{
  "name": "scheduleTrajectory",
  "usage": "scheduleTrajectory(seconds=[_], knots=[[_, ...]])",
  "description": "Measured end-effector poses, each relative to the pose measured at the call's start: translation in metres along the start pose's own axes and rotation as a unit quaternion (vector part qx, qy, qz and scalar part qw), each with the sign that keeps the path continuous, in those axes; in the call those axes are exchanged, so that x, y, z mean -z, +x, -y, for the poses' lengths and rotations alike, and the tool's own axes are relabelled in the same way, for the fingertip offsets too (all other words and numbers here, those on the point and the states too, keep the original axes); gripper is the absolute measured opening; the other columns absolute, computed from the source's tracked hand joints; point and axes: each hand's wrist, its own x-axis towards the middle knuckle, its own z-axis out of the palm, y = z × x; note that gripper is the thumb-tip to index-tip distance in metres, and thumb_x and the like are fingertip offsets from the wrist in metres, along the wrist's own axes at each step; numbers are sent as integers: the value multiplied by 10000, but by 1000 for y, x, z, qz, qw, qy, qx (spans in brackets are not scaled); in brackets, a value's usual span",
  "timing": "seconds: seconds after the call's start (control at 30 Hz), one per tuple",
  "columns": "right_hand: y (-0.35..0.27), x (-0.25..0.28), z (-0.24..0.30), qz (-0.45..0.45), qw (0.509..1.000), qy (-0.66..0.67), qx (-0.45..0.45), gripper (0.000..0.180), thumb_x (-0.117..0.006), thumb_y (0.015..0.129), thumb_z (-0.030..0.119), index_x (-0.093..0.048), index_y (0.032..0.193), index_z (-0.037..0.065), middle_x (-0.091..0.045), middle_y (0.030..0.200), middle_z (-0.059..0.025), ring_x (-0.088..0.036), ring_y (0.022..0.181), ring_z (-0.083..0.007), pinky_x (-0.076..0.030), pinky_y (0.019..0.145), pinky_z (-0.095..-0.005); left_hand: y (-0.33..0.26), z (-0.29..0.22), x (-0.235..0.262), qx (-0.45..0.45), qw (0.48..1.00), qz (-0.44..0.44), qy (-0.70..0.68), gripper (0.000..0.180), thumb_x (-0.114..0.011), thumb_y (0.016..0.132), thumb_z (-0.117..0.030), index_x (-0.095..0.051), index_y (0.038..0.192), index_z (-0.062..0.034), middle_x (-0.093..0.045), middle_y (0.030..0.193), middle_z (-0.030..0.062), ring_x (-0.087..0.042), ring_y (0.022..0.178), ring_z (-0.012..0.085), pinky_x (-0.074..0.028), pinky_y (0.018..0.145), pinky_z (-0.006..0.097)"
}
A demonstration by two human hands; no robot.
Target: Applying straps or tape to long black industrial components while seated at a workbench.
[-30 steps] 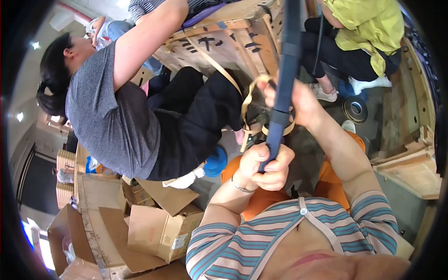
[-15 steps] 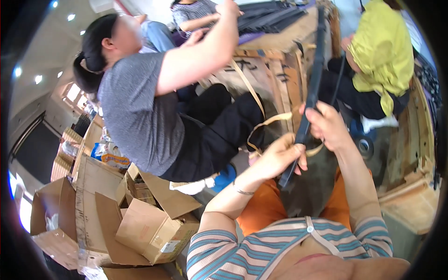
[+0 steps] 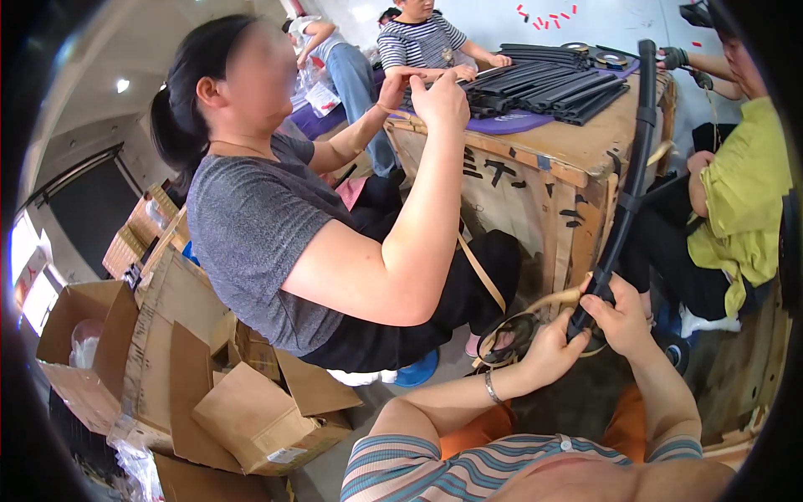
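A long, slim black tube point(image 3: 637, 163) with darker bands wrapped round it leans up and away from me. My right hand point(image 3: 623, 316) is closed round it near its lower end. Just below and to the left, my left hand point(image 3: 548, 356) pinches the bottom end, its fingertips partly hidden. Beside both hands a tan strip point(image 3: 559, 298) loops out to the left; whether it is fixed to the tube, I cannot tell.
A person in a grey T-shirt point(image 3: 251, 243) sits close on my left, arms raised. Ahead, a wooden crate point(image 3: 585, 151) bears a pile of black strips point(image 3: 544, 88). A person in yellow-green point(image 3: 744, 201) sits at right. Open cardboard boxes point(image 3: 251, 410) stand at lower left.
The view has lifted, bringing the crate top and pile into sight. Both hands still hold the tube and appear lower in the picture. The grey-shirted person's arms now show bent together.
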Motion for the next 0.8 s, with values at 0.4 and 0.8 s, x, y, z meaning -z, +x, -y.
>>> scheduleTrajectory(seconds=[0.4, 0.8], knots=[[-11, -8, -5, -10, 989, 66, -134, 137, -610, 818, 132, -547, 897, 39, -515, 692, 36, -455, 557, -17, -343, 482, -156, -15, 11, -5, -16, 983, 50, -178, 119, -492, 899, -146, -446, 965, -58, -422, 621, -34, -365, 427, 22, -277, 361, 177], [-15, -9, -6, -22, 993, 9, -113, 243, -642, 822, 201, -542, 964, 30, -498, 714, 60, -400, 557, 2, -310, 477, -151, -13, -3, 3, 155, 941, 97, -283, 79, -448, 894, -136, -443, 944, -74, -407, 518, -49, -340, 321, 43, -263, 297, 198]])
